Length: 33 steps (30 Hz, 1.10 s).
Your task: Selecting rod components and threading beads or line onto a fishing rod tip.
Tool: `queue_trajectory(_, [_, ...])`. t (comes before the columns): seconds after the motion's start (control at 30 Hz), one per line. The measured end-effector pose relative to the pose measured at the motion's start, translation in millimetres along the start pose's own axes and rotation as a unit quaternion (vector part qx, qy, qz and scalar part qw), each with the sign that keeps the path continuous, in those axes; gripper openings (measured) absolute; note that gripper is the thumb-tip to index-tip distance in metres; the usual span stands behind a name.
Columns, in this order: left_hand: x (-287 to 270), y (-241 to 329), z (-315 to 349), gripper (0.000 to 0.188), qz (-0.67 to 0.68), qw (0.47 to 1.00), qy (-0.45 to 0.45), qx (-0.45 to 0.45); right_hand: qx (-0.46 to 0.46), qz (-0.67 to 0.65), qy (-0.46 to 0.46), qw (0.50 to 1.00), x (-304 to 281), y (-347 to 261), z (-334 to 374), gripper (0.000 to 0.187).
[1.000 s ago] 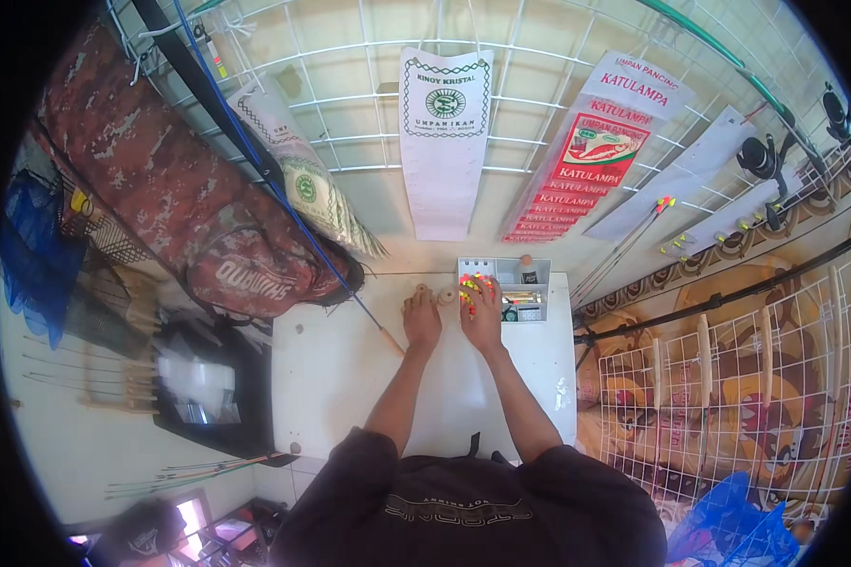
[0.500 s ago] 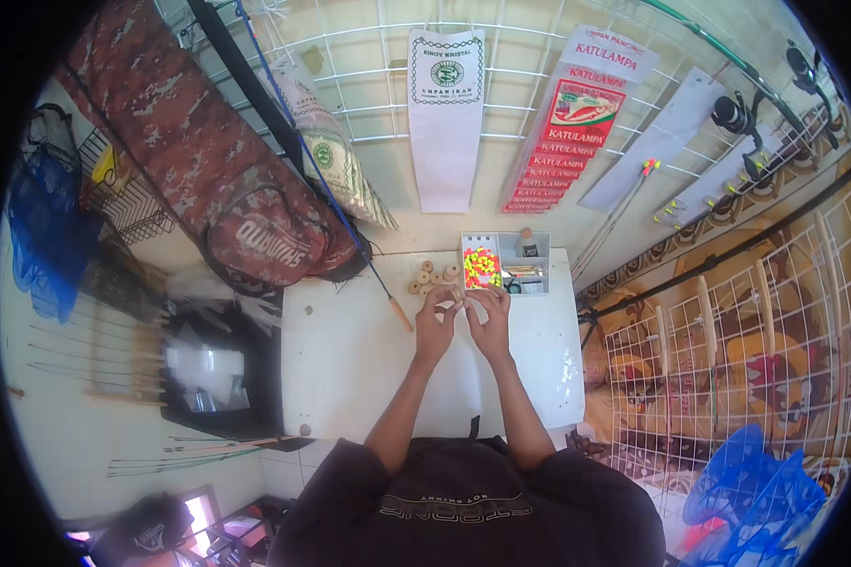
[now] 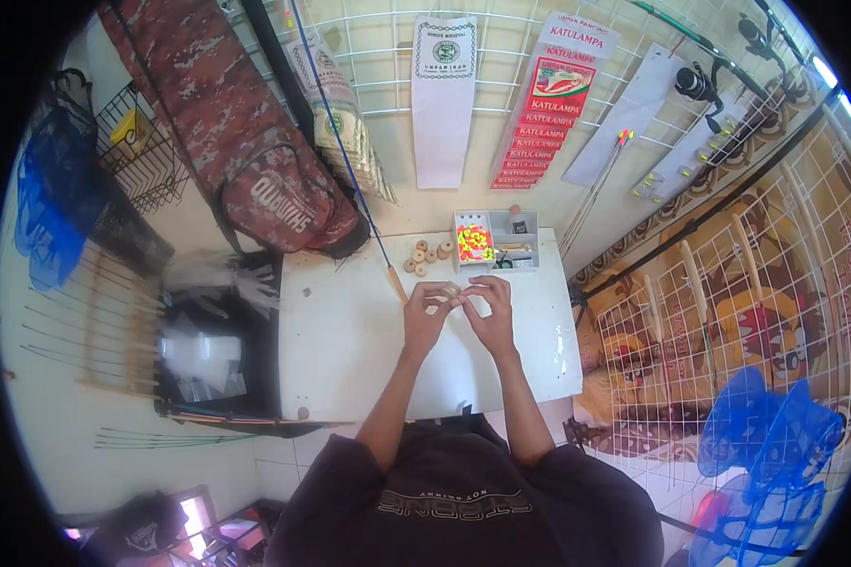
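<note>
Over the white table (image 3: 350, 369) my two hands meet at the fingertips. My left hand (image 3: 427, 317) is closed around a small, round, pale wooden spool (image 3: 452, 290). Against its right side press the pinched fingers of my right hand (image 3: 491, 317); what they grip is too small to make out. Just beyond my left hand stand several similar wooden spools (image 3: 419, 268) in a cluster. To their right is a grey divided box (image 3: 536, 236), with many tiny pink and yellow beads (image 3: 475, 244) in its left compartment and a small bottle (image 3: 517, 224) in another.
A fishing rod's wooden handle (image 3: 396, 282) rests on the table left of my hands. A camouflage rod bag (image 3: 255, 180) leans at the back left. Hanging packets (image 3: 544, 118) line the wall grid. Blue nets (image 3: 771, 435) hang at the right.
The whole view has shifted, so the table and wall sit higher. My joined hands are now a little farther from the box and the spool cluster, still holding the spool.
</note>
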State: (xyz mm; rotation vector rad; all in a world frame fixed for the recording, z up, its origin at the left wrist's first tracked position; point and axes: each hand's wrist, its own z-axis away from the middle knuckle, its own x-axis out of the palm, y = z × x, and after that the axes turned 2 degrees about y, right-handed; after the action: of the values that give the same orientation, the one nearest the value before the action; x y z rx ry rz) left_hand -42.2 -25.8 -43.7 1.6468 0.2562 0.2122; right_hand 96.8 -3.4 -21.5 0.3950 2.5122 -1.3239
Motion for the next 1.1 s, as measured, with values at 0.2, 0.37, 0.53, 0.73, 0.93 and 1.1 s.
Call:
queue_trajectory(0.2, [-15, -8, 6, 0.042, 0.008, 1.000, -0.011, 0.024, -0.015, -0.002, -0.033, 0.999, 1, -11, 7, 0.014])
queue_trajectory(0.37, [-25, 9, 12, 0.041, -0.032, 0.998, 0.024, 0.051, -0.019, -0.012, -0.042, 0.999, 2, -25, 7, 0.015])
queue_trajectory(0.53, [-37, 32, 15, 0.029, -0.130, 0.982, 0.025, 0.136, -0.029, -0.023, -0.058, 0.998, 3, -34, 3, 0.013])
queue_trajectory(0.73, [-50, 31, 15, 0.030, -0.202, 0.953, 0.030, 0.226, -0.056, 0.000, -0.076, 0.996, 9, -47, -2, 0.011])
queue_trajectory(0.93, [-48, 42, 15, 0.028, -0.129, 0.980, 0.065, 0.139, -0.062, 0.010, -0.067, 0.996, 12, -45, -7, 0.010])
queue_trajectory(1.1, [-53, 37, 10, 0.024, -0.238, 0.945, 0.051, 0.220, -0.094, 0.055, -0.092, 0.990, 14, -44, -12, 0.008])
